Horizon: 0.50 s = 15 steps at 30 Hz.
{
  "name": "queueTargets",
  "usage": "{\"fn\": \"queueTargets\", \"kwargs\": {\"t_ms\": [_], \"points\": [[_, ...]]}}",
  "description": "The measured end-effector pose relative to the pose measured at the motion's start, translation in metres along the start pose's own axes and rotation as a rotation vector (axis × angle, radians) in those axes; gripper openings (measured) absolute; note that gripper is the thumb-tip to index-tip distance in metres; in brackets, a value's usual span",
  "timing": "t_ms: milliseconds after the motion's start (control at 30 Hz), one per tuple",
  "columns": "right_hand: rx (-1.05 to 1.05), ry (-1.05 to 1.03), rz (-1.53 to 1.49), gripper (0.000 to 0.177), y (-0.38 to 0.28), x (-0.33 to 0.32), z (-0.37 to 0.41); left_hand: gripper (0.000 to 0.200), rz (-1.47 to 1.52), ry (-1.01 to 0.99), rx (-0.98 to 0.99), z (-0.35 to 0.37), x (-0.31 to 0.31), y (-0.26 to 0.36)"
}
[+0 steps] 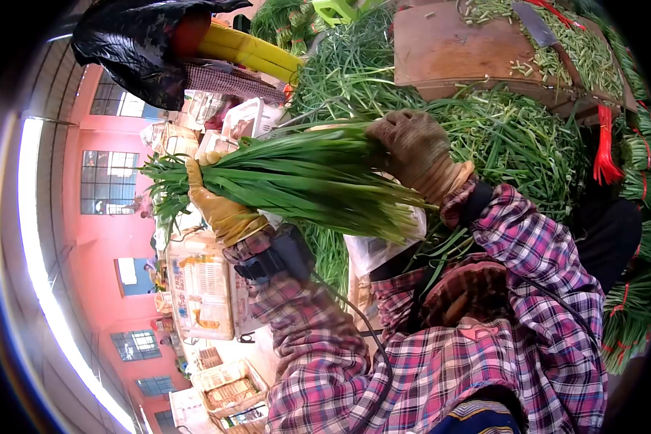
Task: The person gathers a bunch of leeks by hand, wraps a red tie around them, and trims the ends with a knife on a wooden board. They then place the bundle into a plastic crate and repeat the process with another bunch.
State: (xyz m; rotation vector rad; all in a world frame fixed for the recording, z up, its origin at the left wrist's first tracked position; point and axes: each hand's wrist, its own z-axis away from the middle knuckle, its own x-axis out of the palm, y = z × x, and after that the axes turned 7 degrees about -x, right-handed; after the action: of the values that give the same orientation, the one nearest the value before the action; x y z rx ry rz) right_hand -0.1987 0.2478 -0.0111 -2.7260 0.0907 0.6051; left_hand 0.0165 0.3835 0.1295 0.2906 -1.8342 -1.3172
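A large bunch of long green garlic chives (pixel 289 177) stretches across the middle of the view, held up in front of my body. My left hand (pixel 220 206), in a yellow glove, is wrapped around the bunch near its left end, with thumb and fingertips showing. My right hand (pixel 416 152), in a brown, soiled glove, is closed at the upper right part of the bunch; its fingertips are partly hidden and the leaf ends there look blurred. Loose chives (pixel 510 137) lie heaped behind and beside my right hand.
A wooden board (pixel 456 47) holds chopped stem pieces and a knife (pixel 535 25). Red ties (pixel 606 148) hang from its edge. Tied bundles (pixel 633 304) line the right side. Plastic crates (pixel 202 289) stand at left. A person's yellow sleeve (pixel 249 52) and black plastic (pixel 126 43) show at top.
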Motion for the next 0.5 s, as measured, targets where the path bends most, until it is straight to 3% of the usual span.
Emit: {"fn": "queueTargets", "kwargs": {"t_ms": [200,333,400,433,500], "points": [[-0.031,-0.120,-0.160,0.029,0.004,-0.008,0.011,0.026,-0.015,-0.083,-0.026,-0.002,-0.004,-0.004],[0.000,-0.076,-0.200,0.022,0.001,-0.011,0.017,0.022,0.036,0.003,-0.045,-0.004,-0.001,-0.006],[0.201,0.018,-0.462,0.018,0.000,-0.004,0.024,0.023,0.056,0.028,-0.086,-0.002,0.002,-0.006],[0.202,0.017,-0.464,0.018,0.002,0.005,0.030,0.023,0.055,0.029,-0.086,-0.002,0.000,-0.006],[0.686,0.461,-1.602,0.024,0.010,0.022,0.040,0.023,0.020,-0.024,-0.067,-0.002,-0.005,-0.007]]}}
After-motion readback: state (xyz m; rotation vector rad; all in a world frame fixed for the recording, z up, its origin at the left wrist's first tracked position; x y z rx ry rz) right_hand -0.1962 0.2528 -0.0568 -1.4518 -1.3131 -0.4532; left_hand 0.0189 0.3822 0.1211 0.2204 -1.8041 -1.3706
